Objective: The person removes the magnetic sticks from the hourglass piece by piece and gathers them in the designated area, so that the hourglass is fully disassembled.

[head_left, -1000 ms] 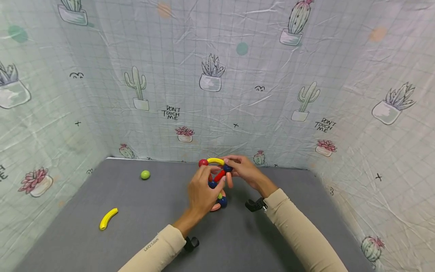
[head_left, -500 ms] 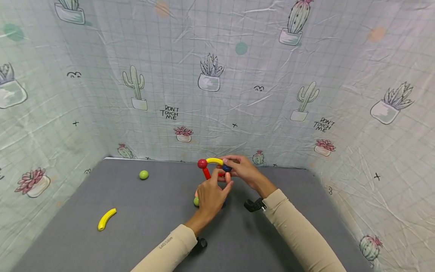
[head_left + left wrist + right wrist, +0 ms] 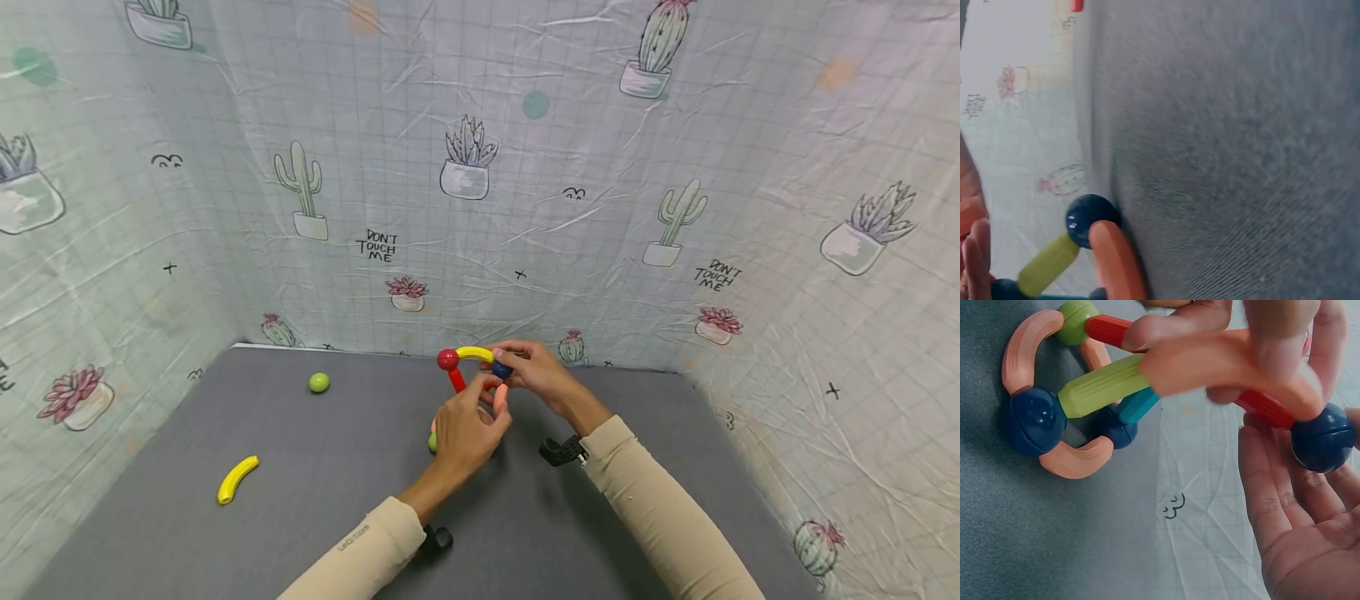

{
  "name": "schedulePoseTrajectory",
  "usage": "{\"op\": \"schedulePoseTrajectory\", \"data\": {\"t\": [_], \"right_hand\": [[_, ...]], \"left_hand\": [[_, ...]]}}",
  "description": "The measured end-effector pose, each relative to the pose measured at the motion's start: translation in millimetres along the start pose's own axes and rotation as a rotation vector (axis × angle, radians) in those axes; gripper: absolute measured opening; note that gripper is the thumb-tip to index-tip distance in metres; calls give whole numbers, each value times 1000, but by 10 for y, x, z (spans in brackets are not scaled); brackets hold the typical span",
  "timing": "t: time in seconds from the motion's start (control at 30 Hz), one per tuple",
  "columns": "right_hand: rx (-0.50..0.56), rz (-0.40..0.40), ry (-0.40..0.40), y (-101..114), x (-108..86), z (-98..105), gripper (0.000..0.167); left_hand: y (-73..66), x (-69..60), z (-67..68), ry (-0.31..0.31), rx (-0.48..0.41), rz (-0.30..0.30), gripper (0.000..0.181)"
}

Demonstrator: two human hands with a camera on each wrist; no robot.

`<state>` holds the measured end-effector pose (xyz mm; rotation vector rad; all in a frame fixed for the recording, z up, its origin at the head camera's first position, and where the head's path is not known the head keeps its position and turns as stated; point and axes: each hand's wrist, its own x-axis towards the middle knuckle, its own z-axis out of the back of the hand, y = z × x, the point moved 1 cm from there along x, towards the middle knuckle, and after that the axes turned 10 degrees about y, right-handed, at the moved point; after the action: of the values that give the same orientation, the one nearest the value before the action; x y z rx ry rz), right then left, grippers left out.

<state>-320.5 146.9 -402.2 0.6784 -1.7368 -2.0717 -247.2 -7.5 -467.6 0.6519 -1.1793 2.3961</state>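
Note:
A magnetic stick-and-ball structure stands on the grey table, its lower ring built of orange curved sticks [image 3: 1079,457], dark blue balls [image 3: 1034,420] and a lime ball [image 3: 1077,322]. My left hand [image 3: 465,429] pinches another orange curved stick [image 3: 1210,359], one end against the upper dark blue ball [image 3: 1322,437]. Fingers of my right hand [image 3: 540,375] grip that ball. From it a yellow curved stick [image 3: 474,353] arches to a red ball [image 3: 447,359], with a red stick [image 3: 457,380] below. A lime stick [image 3: 1104,385] slants up from the ring. My left hand hides much in the head view.
On the left of the table [image 3: 337,500] lies a loose yellow curved stick [image 3: 238,479]. Farther back sits a lone lime ball [image 3: 318,382]. A cactus-print cloth [image 3: 480,233] hangs behind and along the sides.
My left hand has shifted right and slightly down from the upper left of the structure, and now holds the orange curved stick under the blue ball. My right hand stays at that ball.

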Motion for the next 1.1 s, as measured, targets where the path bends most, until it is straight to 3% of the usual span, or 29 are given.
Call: {"op": "schedulePoseTrajectory", "data": {"t": [0.23,0.43,0.9,1.1], "right_hand": [[1,13,2,-6,4,12,36],[-3,11,-2,-19,10,9,35],[18,-9,-12,-26,-3,20,34],[15,-14,-7,-21,18,10,35]], "left_hand": [[-69,-78,308,108,-178,9,32],[31,-236,663,182,-224,22,26],[591,-618,1574,172,39,169,28],[876,-767,1952,263,170,302,36]]}}
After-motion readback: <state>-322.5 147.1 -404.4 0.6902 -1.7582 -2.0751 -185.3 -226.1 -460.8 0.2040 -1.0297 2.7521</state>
